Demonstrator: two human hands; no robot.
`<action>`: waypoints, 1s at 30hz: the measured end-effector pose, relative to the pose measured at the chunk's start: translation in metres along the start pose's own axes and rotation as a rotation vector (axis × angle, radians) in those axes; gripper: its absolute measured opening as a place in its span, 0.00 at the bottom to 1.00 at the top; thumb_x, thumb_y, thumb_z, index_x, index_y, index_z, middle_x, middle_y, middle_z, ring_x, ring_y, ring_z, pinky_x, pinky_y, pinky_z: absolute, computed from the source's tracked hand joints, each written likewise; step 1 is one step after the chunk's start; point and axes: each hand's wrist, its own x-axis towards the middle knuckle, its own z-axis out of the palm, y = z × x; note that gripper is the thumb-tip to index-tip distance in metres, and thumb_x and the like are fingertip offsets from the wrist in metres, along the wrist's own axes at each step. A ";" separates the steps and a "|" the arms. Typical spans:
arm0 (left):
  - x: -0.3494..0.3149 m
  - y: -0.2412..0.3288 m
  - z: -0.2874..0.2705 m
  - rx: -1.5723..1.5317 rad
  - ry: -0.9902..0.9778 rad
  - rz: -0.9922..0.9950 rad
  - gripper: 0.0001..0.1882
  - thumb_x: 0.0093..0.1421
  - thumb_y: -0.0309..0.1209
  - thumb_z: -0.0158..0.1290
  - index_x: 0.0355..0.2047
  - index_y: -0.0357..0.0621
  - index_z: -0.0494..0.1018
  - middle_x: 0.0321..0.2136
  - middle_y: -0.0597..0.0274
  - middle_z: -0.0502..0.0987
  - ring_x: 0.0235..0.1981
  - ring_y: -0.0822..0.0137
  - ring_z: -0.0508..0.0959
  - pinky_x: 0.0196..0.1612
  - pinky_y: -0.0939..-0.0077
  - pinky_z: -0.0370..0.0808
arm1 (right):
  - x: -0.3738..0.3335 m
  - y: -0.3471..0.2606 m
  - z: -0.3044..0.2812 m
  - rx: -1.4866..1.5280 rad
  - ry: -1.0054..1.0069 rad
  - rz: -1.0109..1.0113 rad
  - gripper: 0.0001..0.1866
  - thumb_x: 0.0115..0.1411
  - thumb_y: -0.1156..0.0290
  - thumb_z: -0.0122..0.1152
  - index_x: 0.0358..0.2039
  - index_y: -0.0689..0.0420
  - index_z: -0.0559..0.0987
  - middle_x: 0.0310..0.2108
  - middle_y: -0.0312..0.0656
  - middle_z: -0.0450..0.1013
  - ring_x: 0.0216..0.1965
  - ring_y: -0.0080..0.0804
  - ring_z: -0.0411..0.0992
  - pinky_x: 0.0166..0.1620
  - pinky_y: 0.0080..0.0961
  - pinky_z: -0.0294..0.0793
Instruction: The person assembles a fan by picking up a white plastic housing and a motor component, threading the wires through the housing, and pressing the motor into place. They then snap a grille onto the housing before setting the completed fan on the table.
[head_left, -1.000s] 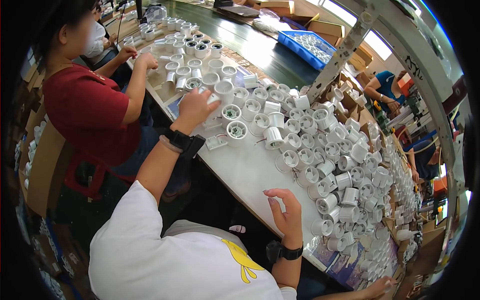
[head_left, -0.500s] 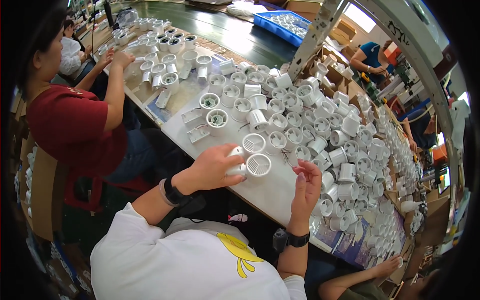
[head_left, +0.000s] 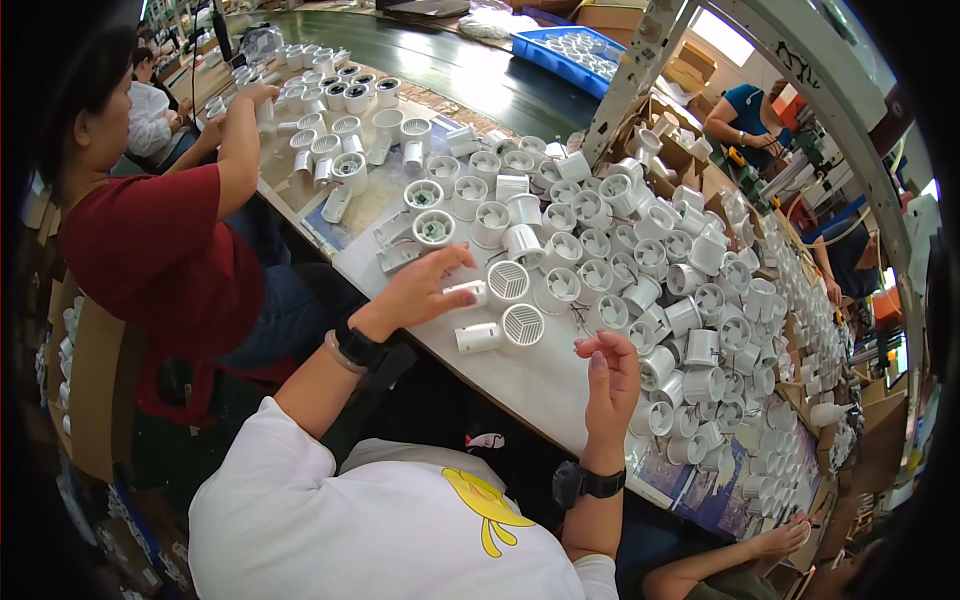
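Observation:
Two white round housings with slatted grilles stand side by side on the near table edge: one grille housing (head_left: 508, 282) just behind the other, nearer grille housing (head_left: 522, 325). A white handle-like piece (head_left: 478, 338) sticks out to the left of the nearer one. My left hand (head_left: 422, 287) hovers beside the farther housing's handle, fingers apart and holding nothing; whether a fingertip touches it I cannot tell. To the right, my right hand (head_left: 611, 378) is raised with loosely curved fingers and thumb apart, empty. Past my left hand stand two cups with green circuit boards inside, including a circuit-board cup (head_left: 434, 228).
A large heap of white fan cups (head_left: 640, 260) covers the table's right side. A co-worker in a red shirt (head_left: 150, 240) works at left beside more cups (head_left: 347, 170). Behind lie a green conveyor belt (head_left: 440, 65) and a blue crate (head_left: 570, 55). A metal post (head_left: 630, 90) rises there.
My left hand has let go of the handle pieces beside the two grille housings and moved up and left, its fingers spreading. My right hand has barely moved.

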 end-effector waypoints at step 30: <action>0.028 -0.013 -0.033 0.108 0.338 -0.031 0.24 0.58 0.34 0.59 0.54 0.42 0.67 0.44 0.59 0.76 0.35 0.72 0.77 0.37 0.77 0.74 | 0.025 0.026 0.042 -0.763 -0.240 -0.147 0.32 0.46 0.64 0.73 0.49 0.60 0.70 0.45 0.50 0.71 0.47 0.47 0.70 0.49 0.39 0.70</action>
